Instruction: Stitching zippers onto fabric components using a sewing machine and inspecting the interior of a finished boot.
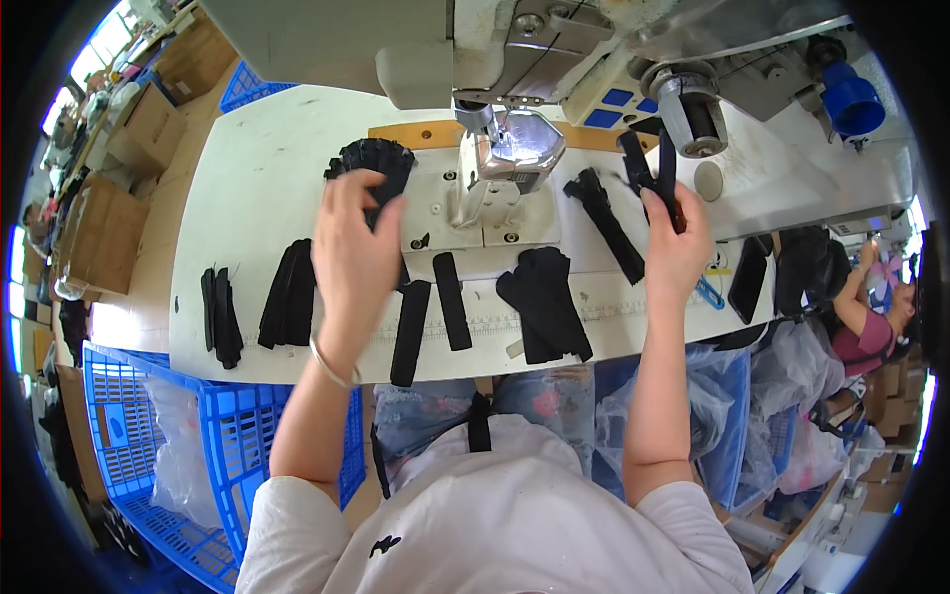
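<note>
My left hand (351,243) is over the lower part of a fanned bundle of black fabric strips (381,158), left of the sewing machine's needle area (505,163). Its thumb stands apart from the fingers; I cannot tell whether it touches the bundle. At the right, my right hand (680,238) pinches black fabric strips (667,168) that spread upward in a V. Beside it lies another narrow black bundle (606,223). Along the table's front are a wide black stack (544,307), two single black strips (411,332) and more black piles (289,297).
The white sewing table (257,188) curves around me, with the machine head (327,45) overhead. A black phone-like slab (749,279) and a blue-handled tool (710,292) lie right. Blue crates (148,426) stand below left and right. Another person (871,327) sits far right.
</note>
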